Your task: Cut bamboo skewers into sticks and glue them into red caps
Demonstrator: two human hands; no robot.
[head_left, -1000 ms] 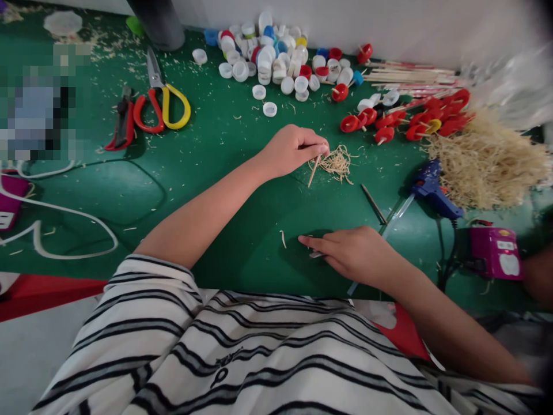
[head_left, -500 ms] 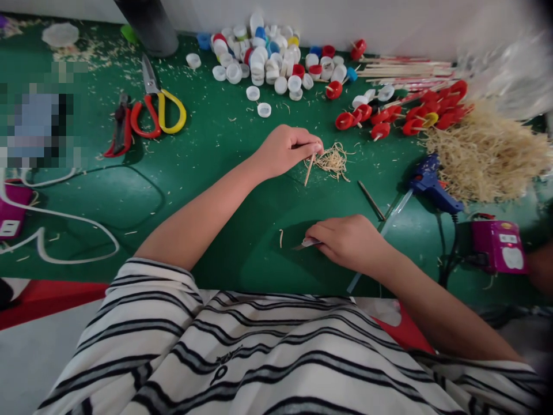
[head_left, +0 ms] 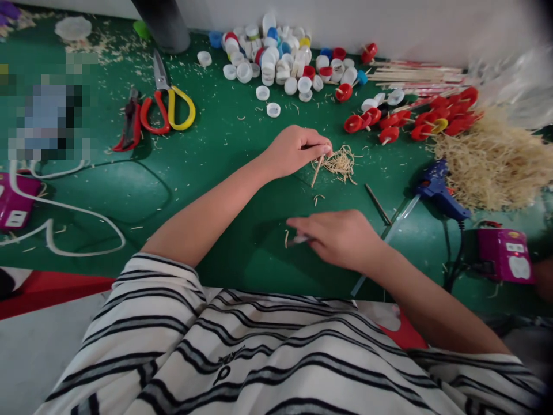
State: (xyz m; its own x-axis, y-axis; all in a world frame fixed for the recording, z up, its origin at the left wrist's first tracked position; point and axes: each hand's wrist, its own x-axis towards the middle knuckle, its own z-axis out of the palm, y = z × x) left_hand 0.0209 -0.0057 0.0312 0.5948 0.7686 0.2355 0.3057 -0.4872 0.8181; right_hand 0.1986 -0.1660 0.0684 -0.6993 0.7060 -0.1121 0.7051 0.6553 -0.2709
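Note:
My left hand (head_left: 300,151) pinches a thin wooden stick (head_left: 317,172), which slants down toward me from the fingertips. Just right of those fingers lies a small heap of curly wood shavings (head_left: 341,162). Nearer my body, my right hand (head_left: 341,237) is closed on a small blade (head_left: 299,239), its index finger stretched forward; the blade is blurred and its handle hidden in the palm. One loose shaving (head_left: 286,238) lies beside the blade tip, and another curled shaving (head_left: 318,199) rests on the green table between the hands.
Bottle caps (head_left: 280,63) are piled at the back. Red caps on sticks (head_left: 444,115) lie right, by a large shavings heap (head_left: 496,161) and a blue glue gun (head_left: 440,190). Scissors (head_left: 168,106) and red-handled pliers (head_left: 129,124) lie left. A pink power box (head_left: 505,255) stands right.
My right hand has shifted slightly left and its index finger has stretched out. A curled shaving now shows on the table between the hands. My left hand keeps its pinch on the stick.

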